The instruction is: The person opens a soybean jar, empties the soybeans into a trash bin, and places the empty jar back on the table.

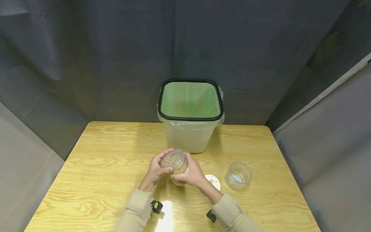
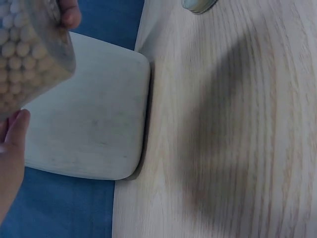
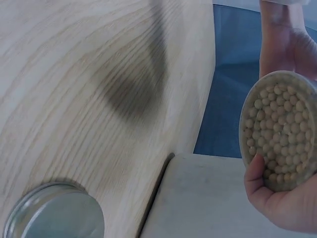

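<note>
The surface (image 1: 116, 151) bore a lined bin (image 1: 188, 137) at its far side. Judged progress: lifting was done, setting down was not. The left hand (image 1: 156, 169) and right hand (image 1: 192, 170) were curled around a clear jar (image 1: 176, 161), which lay between both grips, near of the bin. Pale balls (image 3: 277, 129) sat inside.

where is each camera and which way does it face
Head: on the head, looking forward and down over the table, bin and jar; left hand, right hand and sleeves show.
Left wrist: on that wrist, looking at the jar and bin; parts of both hands show.
Right wrist: on that wrist, likewise facing jar and bin; both hands show partly.
The wrist views share jar, bin and table.
</note>
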A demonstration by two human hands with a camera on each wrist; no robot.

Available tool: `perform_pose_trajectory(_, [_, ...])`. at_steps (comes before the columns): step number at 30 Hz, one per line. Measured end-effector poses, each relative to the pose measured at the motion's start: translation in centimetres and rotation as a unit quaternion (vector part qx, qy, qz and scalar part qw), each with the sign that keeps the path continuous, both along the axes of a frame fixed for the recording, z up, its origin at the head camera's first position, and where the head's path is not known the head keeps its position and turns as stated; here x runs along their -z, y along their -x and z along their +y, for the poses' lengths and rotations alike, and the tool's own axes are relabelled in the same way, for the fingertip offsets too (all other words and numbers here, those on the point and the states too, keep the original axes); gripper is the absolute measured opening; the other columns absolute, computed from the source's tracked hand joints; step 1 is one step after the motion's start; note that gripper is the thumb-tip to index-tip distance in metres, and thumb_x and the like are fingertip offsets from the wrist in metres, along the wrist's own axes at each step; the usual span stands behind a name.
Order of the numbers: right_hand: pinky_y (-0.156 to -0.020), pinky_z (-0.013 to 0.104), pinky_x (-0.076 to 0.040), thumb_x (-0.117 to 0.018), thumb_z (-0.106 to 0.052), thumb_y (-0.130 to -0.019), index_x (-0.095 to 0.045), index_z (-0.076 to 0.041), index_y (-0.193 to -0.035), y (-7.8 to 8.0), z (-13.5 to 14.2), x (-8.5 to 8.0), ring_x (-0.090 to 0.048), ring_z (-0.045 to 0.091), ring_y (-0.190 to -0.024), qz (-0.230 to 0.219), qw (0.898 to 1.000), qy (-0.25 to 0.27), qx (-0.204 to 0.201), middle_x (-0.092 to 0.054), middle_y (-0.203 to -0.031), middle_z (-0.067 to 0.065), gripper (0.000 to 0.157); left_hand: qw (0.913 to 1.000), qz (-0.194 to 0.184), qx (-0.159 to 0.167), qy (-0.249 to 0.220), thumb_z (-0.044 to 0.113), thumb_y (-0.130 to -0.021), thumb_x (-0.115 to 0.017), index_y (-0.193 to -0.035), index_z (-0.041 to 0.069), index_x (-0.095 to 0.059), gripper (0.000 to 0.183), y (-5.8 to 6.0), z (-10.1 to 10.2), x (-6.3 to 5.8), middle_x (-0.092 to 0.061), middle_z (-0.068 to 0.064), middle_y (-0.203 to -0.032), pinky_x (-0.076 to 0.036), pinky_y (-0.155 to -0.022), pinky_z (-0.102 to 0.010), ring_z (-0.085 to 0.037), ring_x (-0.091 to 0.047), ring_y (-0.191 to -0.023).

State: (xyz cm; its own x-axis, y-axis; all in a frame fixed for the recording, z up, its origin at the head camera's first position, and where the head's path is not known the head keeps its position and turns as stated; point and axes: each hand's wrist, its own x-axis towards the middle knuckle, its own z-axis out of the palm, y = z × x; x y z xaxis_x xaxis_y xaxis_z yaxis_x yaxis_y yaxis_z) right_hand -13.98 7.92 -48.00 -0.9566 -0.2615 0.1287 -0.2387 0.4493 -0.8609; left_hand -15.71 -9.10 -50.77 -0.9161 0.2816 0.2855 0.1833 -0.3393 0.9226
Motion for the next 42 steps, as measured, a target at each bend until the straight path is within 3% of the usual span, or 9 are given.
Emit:
perform_pose_trajectory(5, [-0.075,0.035,-0.048,-0.082,-0.03,-0.057,-0.043,-0.001,-0.126,0.2,0.2,0.0,-0.057,0.024,-0.092,-0.02,1.0,0.014,-0.02,-0.057,-0.109,0.013,0.085,1.0,0.001,-0.001,-0.006,0.009,-0.064,-0.074,-0.124,-0.02,-0.036,0.077,-0.1,0.1,0.0,-0.054,-0.019,-0.115,-0.044,-0.087,-0.024,-0.015,-0.054,-0.1])
perform_pose_trajectory(9, [-0.076,0.035,-0.047,-0.082,-0.029,-0.058,-0.042,-0.001,-0.128,0.7,0.7,0.2,-0.056,0.023,-0.092,-0.037,0.998,0.021,-0.05,-0.057,-0.109,0.012,0.085,0.9998,0.021,0.007,-0.001,0.022,-0.066,-0.079,-0.124,-0.02,-0.034,0.084,0.2,0.2,0.0,-0.053,-0.011,-0.112,-0.043,-0.086,-0.022,-0.014,-0.052,-0.099])
perform_pose_trajectory(16, [-0.078,0.032,-0.047,-0.081,-0.016,-0.061,-0.046,0.0,-0.126,1.1,0.8,0.0,-0.056,0.019,-0.09,-0.057,0.99,0.072,-0.104,-0.058,-0.106,0.011,0.076,0.9945,0.095,0.027,-0.033,0.028,-0.07,-0.078,-0.131,-0.019,-0.026,0.093,0.8,0.7,0.0,-0.045,-0.029,-0.127,-0.037,-0.097,-0.029,-0.018,-0.049,-0.113])
perform_pose_trajectory(20, [-0.077,0.033,-0.048,-0.082,-0.021,-0.059,-0.045,0.001,-0.125,1.1,0.5,0.5,-0.056,0.022,-0.09,-0.047,0.994,0.055,-0.079,-0.057,-0.106,0.012,0.079,0.996,0.086,0.001,-0.025,0.019,-0.066,-0.078,-0.125,-0.022,-0.033,0.084,0.9,0.8,-0.4,-0.046,-0.037,-0.12,-0.038,-0.096,-0.03,-0.023,-0.051,-0.11])
perform_pose_trajectory(24, [-0.074,0.035,-0.048,-0.084,-0.029,-0.055,-0.043,0.0,-0.124,1.2,0.5,0.7,-0.056,0.025,-0.09,-0.006,1.0,0.004,-0.029,-0.057,-0.106,0.013,0.084,0.9965,0.044,-0.051,0.05,0.009,-0.062,-0.078,-0.124,-0.014,-0.043,0.075,0.9,1.4,-1.1,-0.048,-0.033,-0.12,-0.04,-0.092,-0.031,-0.026,-0.05,-0.107])
perform_pose_trajectory(28, [-0.072,0.036,-0.048,-0.084,-0.032,-0.054,-0.043,-0.002,-0.123,1.5,0.9,1.0,-0.057,0.026,-0.09,0.026,0.999,-0.034,0.005,-0.058,-0.106,0.013,0.086,0.991,0.019,-0.085,0.101,-0.003,-0.061,-0.075,-0.124,-0.01,-0.046,0.07,1.0,2.3,-1.5,-0.049,-0.027,-0.122,-0.038,-0.094,-0.041,-0.035,-0.048,-0.108])
perform_pose_trajectory(32, [-0.074,0.037,-0.048,-0.085,-0.029,-0.054,-0.043,-0.002,-0.124,1.7,1.6,1.2,-0.056,0.025,-0.092,0.014,1.0,-0.019,-0.002,-0.057,-0.108,0.013,0.086,0.9943,0.02,-0.053,0.091,-0.002,-0.064,-0.074,-0.13,-0.01,-0.038,0.077,1.0,2.4,-1.4,-0.042,-0.029,-0.128,-0.033,-0.098,-0.046,-0.041,-0.041,-0.115])
perform_pose_trajectory(39, [-0.083,0.04,-0.046,-0.086,-0.025,-0.055,-0.042,-0.001,-0.129,1.9,3.0,1.4,-0.054,0.026,-0.099,-0.021,0.998,0.008,-0.053,-0.055,-0.115,0.012,0.089,0.9967,0.005,0.081,0.0,0.006,-0.068,-0.072,-0.14,-0.009,-0.016,0.093,0.7,0.5,-0.4,-0.021,-0.031,-0.142,-0.028,-0.103,-0.033,-0.043,-0.022,-0.129])
perform_pose_trajectory(42, [-0.083,0.04,-0.046,-0.085,-0.026,-0.055,-0.042,-0.001,-0.128,1.8,3.3,1.3,-0.055,0.026,-0.099,-0.018,0.998,0.0,-0.064,-0.055,-0.115,0.012,0.089,0.9963,0.007,0.085,-0.005,0.005,-0.067,-0.073,-0.137,-0.013,-0.02,0.09,0.7,0.3,0.0,-0.025,-0.034,-0.138,-0.03,-0.102,-0.032,-0.044,-0.027,-0.127])
